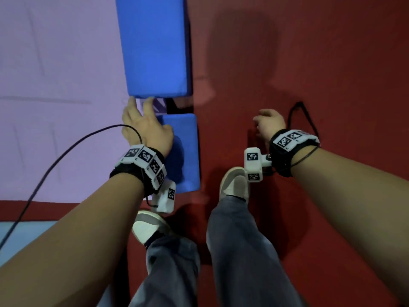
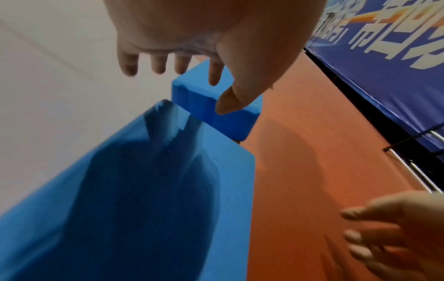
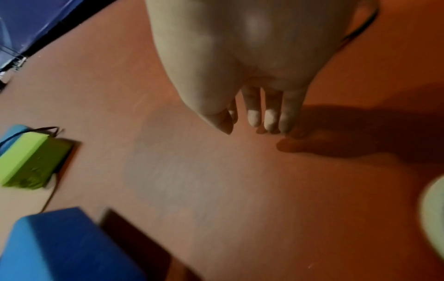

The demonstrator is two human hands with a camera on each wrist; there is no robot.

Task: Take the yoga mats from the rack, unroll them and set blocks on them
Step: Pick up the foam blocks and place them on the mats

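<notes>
Item: floor setup, head view + both wrist cams.

Surroundings: red floor [image 1: 309, 63] w/ shadows of the person's arms. Blue banner [image 2: 396, 79] w/ white lettering on a metal frame runs along the floor edge, right side of the left wrist view. Green block [image 3: 26, 161] lies on the floor w/ a thin black cable across it, partly over a light-blue item; what that item is cannot be told. Black cable [image 1: 55, 165] trails from the left wrist band across the mat. Person's shoes [image 1: 234, 185] and grey trousers at the bottom; pale-blue surface at the lower left corner. Nothing lies between the hands and the blocks.

Task things: lilac yoga mat [image 1: 55, 85], unrolled flat, faint creases, right edge running beside the red floor. Far blue block [image 1: 155, 45], foam, large flat face up, along the mat's right edge. Near blue block [image 1: 186, 151] in line w/ it, small gap between the two, its right side at or just over the mat edge.

Left hand [image 1: 146, 131]: fingers straight and spread, palm down over the near block's far end, fingertips [image 1: 132, 100] reaching the far block's near edge; grips nothing.

Right hand [image 1: 270, 122]: over bare floor, well apart from the blocks, fingers hanging relaxed, holds nothing.
</notes>
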